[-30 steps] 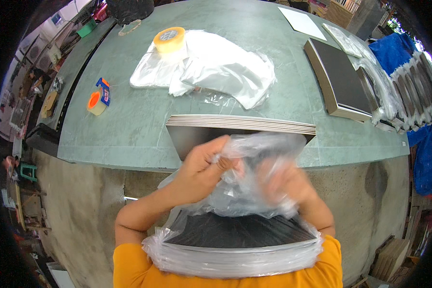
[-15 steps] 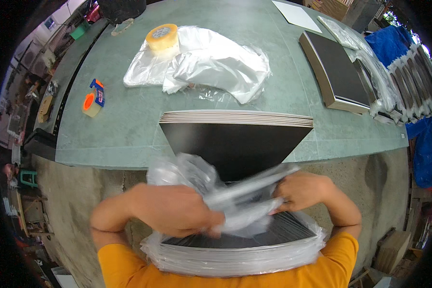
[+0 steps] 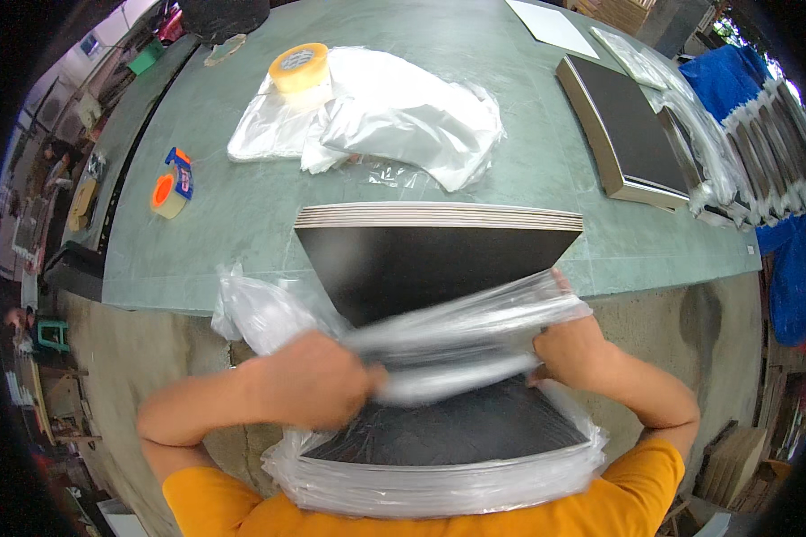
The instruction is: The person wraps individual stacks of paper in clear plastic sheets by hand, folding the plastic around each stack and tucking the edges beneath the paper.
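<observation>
Both my hands stretch a clear plastic bag [image 3: 457, 322] across the gap between two stacks of black panels. My right hand [image 3: 571, 347] is closed on the bag's right end, the thumb below and a finger up behind the film. My left hand [image 3: 309, 380], blurred by motion, appears to grip its left part, and loose film billows beyond it. The far stack of black panels [image 3: 430, 264] has bare pale edges and leans at the table's front edge. The near stack [image 3: 457, 425], sheathed in clear plastic, rests against my orange shirt. The lower ends of both stacks are hidden.
A pile of plastic bags [image 3: 412, 116] lies on the green table [image 3: 233, 215], a yellow tape roll [image 3: 298, 67] on top. A blue-and-orange tape dispenser [image 3: 174, 185] sits left. At right are another black panel stack [image 3: 627, 130] and several plastic-wrapped panels [image 3: 775, 157].
My hands have moved farther apart, my left hand leftward and my right hand rightward and up. The crumpled bag is now stretched wide between them, its loose end swung left.
</observation>
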A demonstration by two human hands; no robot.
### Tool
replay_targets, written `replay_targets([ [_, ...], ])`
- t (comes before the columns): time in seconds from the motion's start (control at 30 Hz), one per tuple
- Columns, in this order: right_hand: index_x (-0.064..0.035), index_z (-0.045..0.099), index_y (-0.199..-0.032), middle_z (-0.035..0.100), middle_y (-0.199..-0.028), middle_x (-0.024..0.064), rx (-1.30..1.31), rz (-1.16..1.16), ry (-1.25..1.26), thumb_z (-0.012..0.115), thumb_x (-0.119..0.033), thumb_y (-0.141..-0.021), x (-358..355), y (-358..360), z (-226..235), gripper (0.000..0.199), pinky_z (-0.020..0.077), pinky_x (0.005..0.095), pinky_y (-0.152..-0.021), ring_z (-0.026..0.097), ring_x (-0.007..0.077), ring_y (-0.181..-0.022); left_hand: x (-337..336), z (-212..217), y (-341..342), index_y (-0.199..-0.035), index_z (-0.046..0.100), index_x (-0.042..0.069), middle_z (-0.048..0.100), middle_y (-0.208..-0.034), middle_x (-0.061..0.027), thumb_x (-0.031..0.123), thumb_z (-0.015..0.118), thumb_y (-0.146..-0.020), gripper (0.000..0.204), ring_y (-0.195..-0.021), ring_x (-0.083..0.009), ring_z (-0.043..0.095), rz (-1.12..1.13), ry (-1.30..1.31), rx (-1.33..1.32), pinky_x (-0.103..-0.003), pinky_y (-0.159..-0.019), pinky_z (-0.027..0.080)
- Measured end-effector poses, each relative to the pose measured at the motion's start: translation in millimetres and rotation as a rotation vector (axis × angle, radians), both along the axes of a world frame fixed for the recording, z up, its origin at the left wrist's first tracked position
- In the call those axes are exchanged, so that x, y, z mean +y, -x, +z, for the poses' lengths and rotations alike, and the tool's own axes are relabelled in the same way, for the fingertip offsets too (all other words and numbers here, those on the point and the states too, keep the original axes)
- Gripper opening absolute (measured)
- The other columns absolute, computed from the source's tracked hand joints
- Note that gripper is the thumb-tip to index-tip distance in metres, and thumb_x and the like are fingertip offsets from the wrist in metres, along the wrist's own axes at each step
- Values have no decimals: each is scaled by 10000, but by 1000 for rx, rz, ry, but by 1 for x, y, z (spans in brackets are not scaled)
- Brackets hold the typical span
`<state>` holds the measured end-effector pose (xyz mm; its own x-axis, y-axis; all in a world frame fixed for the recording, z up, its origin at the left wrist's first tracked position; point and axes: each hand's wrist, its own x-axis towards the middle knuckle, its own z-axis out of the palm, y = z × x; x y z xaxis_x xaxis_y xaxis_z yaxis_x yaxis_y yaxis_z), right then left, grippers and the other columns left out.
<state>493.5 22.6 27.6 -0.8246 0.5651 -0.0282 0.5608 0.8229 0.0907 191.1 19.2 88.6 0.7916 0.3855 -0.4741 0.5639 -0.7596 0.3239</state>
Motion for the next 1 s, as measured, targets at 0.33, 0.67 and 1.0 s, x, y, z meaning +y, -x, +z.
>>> replay_targets([
  [0.33, -9, 557, -812, 570, -719, 111, 931, -551, -356, 552, -45, -647, 13, -12, 39, 169, 446, 304, -611, 571, 263, -678, -2, 4, 43, -702, 574, 35, 523, -587, -50, 66, 620, -660, 69, -538, -174, 508, 1060, -238, -820, -278, -503, 409],
  [0.67, -95, 416, -1229, 312, -1287, 156, 623, -525, -264, 460, 129, -668, 11, 5, 8, 605, 228, 419, -986, 277, 322, -1211, 4, -23, 32, -1214, 456, 192, 451, -1080, -106, -97, 505, -543, 732, -810, -252, 506, 865, -842, -435, -315, -656, 443],
  [1.0, -18, 600, -792, 539, -644, 60, 1563, -308, 790, 675, -45, -664, -10, -46, 7, 150, 393, 251, -537, 511, 146, -604, -4, -22, 71, -911, 617, -13, 572, -679, -55, -46, 606, -559, 354, -599, -116, 555, 859, 156, -1228, -207, -521, 441],
])
